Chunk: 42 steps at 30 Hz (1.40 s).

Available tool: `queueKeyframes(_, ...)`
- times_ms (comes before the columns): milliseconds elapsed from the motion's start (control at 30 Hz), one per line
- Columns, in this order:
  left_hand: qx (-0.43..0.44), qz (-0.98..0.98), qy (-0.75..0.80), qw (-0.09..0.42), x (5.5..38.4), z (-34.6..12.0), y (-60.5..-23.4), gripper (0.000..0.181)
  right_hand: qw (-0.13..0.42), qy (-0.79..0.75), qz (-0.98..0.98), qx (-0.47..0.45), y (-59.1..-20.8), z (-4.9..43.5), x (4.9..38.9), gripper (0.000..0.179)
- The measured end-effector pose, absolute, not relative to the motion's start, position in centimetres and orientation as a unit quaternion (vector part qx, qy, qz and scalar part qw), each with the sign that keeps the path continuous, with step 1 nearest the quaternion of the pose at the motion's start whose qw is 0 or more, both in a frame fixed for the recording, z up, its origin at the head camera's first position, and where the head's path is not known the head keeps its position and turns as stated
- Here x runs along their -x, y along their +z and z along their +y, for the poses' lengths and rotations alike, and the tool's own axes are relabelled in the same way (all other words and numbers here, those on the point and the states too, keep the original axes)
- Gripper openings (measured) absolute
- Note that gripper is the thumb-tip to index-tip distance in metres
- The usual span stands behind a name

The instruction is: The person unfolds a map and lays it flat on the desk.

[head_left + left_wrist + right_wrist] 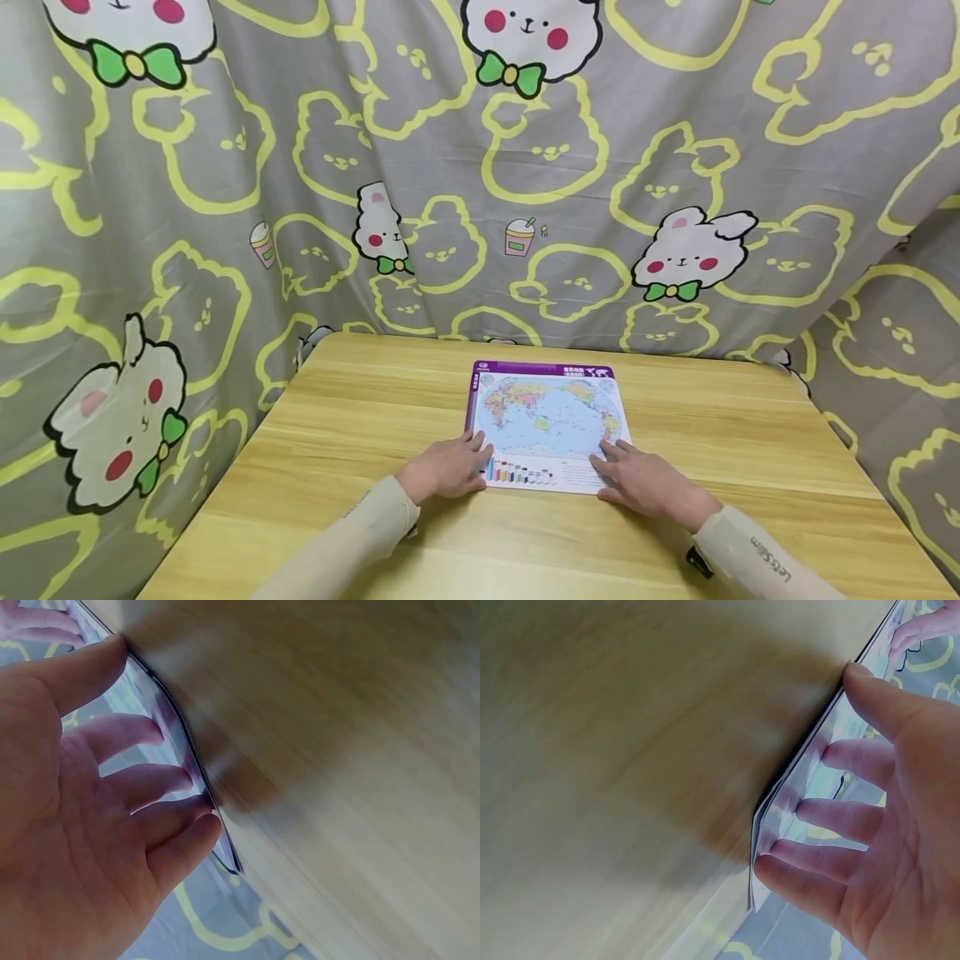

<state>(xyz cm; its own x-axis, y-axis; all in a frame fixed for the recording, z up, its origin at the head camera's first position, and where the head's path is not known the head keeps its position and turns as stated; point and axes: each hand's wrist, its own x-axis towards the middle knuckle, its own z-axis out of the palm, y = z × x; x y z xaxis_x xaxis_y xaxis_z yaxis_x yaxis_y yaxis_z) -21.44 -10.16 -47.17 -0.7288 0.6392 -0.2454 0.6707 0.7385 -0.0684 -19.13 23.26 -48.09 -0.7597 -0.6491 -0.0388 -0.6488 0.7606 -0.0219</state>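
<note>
A thin, flat world map board (551, 417) with a purple top border lies on the wooden table. My left hand (452, 467) touches its near left corner, fingers spread and fingertips on the printed face. At the near right corner my right hand (641, 479) does the same, with its thumb by the front edge. In the left wrist view the left hand (82, 810) has its fingertips along the board's dark edge (184, 724). The right wrist view shows the right hand (870, 810) against the board, whose edge looks split into thin layers near the corner.
The wooden table (360, 400) reaches back to a grey curtain (450, 167) printed with yellow outlines and white cartoon animals. More curtain hangs at the left and right sides. A small black object (699, 563) shows beneath the right sleeve.
</note>
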Motion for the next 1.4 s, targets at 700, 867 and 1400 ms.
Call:
queueKeyframes(700,-0.390,0.910,-0.110,0.086,20.2,-10.0,-46.4,0.059,0.009,0.003,0.932,0.363,-48.2,24.2,19.7,0.043)
queueKeyframes(867,-0.395,0.908,-0.107,0.091,20.0,-9.9,-46.5,0.059,0.018,-0.004,0.934,0.358,-48.4,24.4,19.8,0.043)
queueKeyframes(1400,-0.406,0.904,-0.108,0.085,19.7,-9.4,-47.0,0.064,0.018,-0.014,0.934,0.357,-48.1,25.1,20.1,0.041)
